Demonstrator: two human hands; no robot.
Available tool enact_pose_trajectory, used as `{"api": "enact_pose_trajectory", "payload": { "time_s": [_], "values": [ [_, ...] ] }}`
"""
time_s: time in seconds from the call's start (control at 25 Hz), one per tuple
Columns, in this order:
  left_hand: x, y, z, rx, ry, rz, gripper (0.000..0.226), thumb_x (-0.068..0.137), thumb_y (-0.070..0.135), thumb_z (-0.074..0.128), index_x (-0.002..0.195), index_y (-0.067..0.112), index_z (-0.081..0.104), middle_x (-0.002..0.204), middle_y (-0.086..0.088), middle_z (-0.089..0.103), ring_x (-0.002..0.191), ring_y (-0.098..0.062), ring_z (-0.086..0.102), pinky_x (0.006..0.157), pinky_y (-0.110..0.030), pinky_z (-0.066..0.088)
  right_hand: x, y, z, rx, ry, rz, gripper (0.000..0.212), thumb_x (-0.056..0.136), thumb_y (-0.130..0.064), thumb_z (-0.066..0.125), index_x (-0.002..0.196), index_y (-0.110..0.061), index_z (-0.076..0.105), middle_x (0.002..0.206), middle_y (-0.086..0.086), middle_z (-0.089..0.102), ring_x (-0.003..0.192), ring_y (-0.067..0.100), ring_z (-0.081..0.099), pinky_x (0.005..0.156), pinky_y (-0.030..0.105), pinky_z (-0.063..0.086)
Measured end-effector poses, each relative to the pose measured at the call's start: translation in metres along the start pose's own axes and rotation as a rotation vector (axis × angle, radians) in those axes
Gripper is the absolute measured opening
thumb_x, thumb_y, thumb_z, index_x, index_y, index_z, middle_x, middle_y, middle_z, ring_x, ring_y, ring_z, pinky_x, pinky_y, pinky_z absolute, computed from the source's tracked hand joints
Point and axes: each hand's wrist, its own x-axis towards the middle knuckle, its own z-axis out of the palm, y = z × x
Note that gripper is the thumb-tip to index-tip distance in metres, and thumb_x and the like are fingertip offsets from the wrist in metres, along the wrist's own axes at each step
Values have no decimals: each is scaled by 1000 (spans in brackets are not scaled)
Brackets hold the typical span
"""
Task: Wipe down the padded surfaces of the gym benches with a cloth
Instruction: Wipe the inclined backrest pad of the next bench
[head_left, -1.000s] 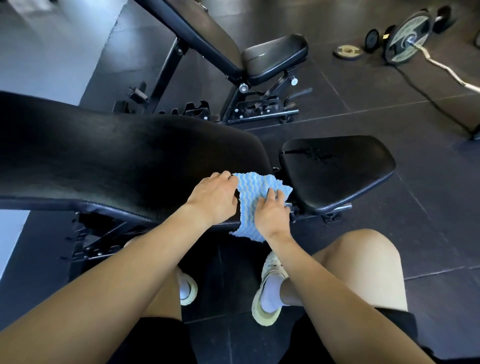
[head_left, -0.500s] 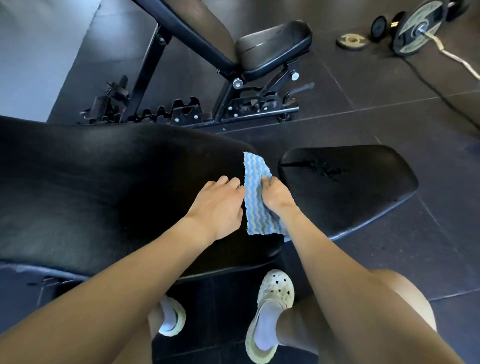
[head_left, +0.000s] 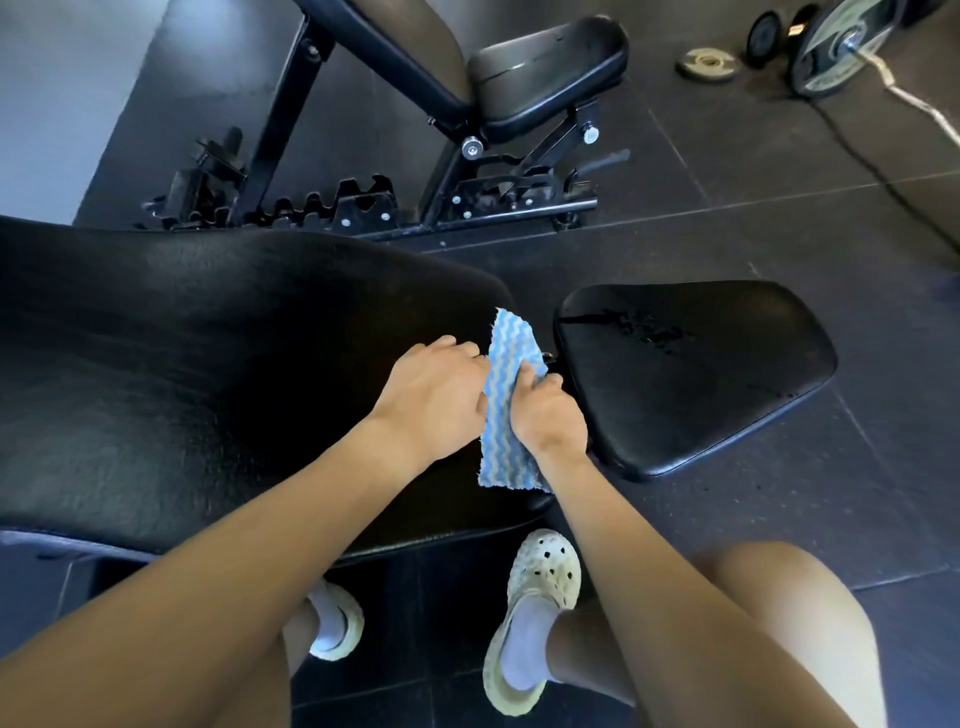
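Observation:
A blue-and-white wavy-striped cloth lies folded into a narrow strip at the right end of the near bench's long black back pad. My left hand rests on the pad with its fingertips at the cloth's left edge, fingers bent. Curled fingers of my right hand grip the cloth from the right. The near bench's separate black seat pad lies just right of my hands, with wet marks near its far edge.
A second adjustable bench on a black steel frame stands beyond. Weight plates and a curl bar lie on the dark rubber floor at the top right. My feet in pale clogs stand under the near bench.
The cloth went from spread wide to folded into a narrow strip between my hands. The view has come closer over the bench, and my right hand's fingers have curled onto the cloth.

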Motion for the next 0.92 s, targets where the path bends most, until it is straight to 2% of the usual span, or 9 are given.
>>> {"api": "enact_pose_trajectory", "payload": {
  "time_s": [0.16,0.24,0.36,0.52,0.64,0.72,0.8,0.92],
  "values": [
    [-2,-7,2,9,16,44,15,96,27,44,84,24,54,84,9,51,87,-14,50,77,-29,42,30,-17,-9,-200,-91,-188,30,106,-16,26,124,-2,45,122,21,56,100,36,59,76,42,46],
    [3,-14,-1,1,3,77,16,95,26,45,81,25,53,80,9,50,85,-14,50,76,-30,42,48,-31,-11,-185,-86,-212,28,104,-10,25,121,-2,47,122,20,56,104,38,60,78,43,48],
    [12,-26,-4,-59,-52,82,17,93,24,48,80,28,58,75,11,47,84,-12,49,73,-29,36,65,-50,-10,-218,-49,-228,30,103,-5,29,128,1,44,125,20,53,106,39,62,72,39,40],
    [31,-32,-15,-122,-102,71,19,92,26,48,90,29,67,89,12,60,92,-14,56,85,-34,42,46,-34,1,-363,45,-294,31,101,-9,34,129,-1,42,126,20,53,103,37,62,72,40,46],
    [49,-46,-23,6,-22,-47,21,95,32,48,101,25,66,104,6,60,107,-21,53,96,-39,40,31,-26,13,-447,93,-321,31,100,-12,29,124,-2,47,125,20,53,105,38,57,78,43,44],
    [51,-57,-18,71,5,-81,23,95,33,51,111,22,64,112,4,57,113,-21,50,100,-40,39,44,-34,12,-345,131,-297,38,103,-19,26,125,0,51,126,22,53,114,40,52,89,48,42],
    [45,-68,-11,71,9,-40,26,95,33,53,117,22,62,114,6,55,113,-18,50,100,-38,40,60,-52,8,-227,123,-264,44,105,-25,26,131,1,50,133,23,52,123,41,47,99,51,38],
    [39,-80,-6,42,35,31,28,96,36,50,120,24,61,113,9,56,110,-15,50,98,-36,42,94,-90,12,-251,17,-314,54,104,-34,20,142,-2,41,147,22,42,134,41,40,106,53,35]
  ]
}}
